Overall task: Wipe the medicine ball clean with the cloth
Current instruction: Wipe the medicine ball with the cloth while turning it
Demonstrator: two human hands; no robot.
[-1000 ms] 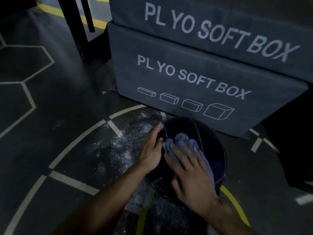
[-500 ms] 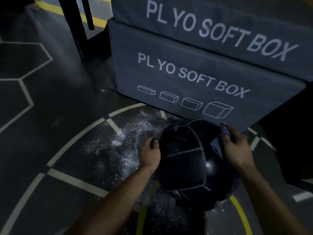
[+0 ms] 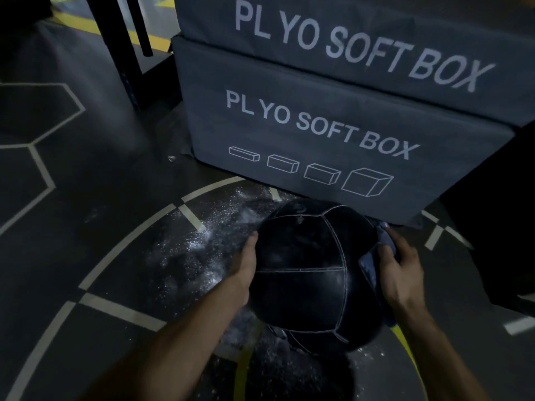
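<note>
A black medicine ball (image 3: pixel 307 273) with pale stitched seams sits on the dark gym floor, just in front of the plyo boxes. My left hand (image 3: pixel 246 264) lies flat against the ball's left side, fingers straight. On the ball's right side, my right hand (image 3: pixel 401 267) presses a blue cloth (image 3: pixel 369 264) against the leather, fingers curled over the cloth. Most of the cloth is hidden under that hand and behind the ball.
Two stacked grey boxes (image 3: pixel 333 117) marked PLYO SOFT BOX stand right behind the ball. White powder (image 3: pixel 202 244) is scattered on the floor left of the ball. A black rack post (image 3: pixel 115 53) rises at the back left. Another dark block (image 3: pixel 498 227) stands at the right.
My right hand carried the cloth from the ball's top over to its right side. The left hand slid down onto the ball's left side. The ball has turned slightly.
</note>
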